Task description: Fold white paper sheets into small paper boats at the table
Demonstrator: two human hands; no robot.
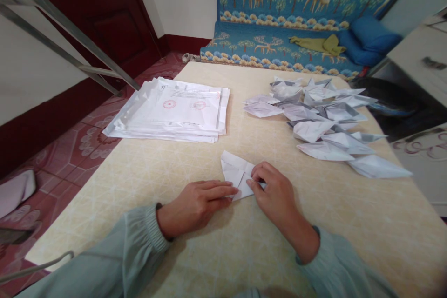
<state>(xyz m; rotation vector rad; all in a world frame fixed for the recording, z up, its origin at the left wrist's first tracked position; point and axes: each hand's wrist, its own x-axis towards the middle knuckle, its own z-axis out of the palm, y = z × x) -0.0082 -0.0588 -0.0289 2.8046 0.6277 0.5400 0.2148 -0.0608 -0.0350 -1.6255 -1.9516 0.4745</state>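
Left hand (200, 201): we see it palm down, fingers stretched and close together, their tips laid on the near left part of a small folded piece of white paper (231, 166); whether its thumb grips as well, we cannot tell.
Right hand (277, 193): we see it narrowed, thumb and curled forefinger pinching the small folded piece of white paper at its right side.
Paper between the hands: we find it on the tabletop, near the middle, its upper left corner pointing away from us and crease lines running across its face.
Sleeves: we note pale green cloth sleeves (139, 237) with gathered cuffs at both wrists.
Table: under everything we see a cream table (139, 181) patterned with fine pale lines.
Stack: beyond the left hand we see a broad, uneven stack of white paper sheets (139, 111), the top one bearing two red round stamps (169, 104).
Folded pieces: beyond the right hand we see a crowd of pointed, boat-shaped white paper pieces (335, 145), many touching or overlapping.
Sofa: past the far edge we see a blue sofa with deer and trees (244, 39), a crumpled yellow-green cloth (316, 44) and a plain blue cushion (375, 37) on it.
Door: at upper left we see a dark red panelled door (108, 14) above reddish patterned floor tiles (94, 142).
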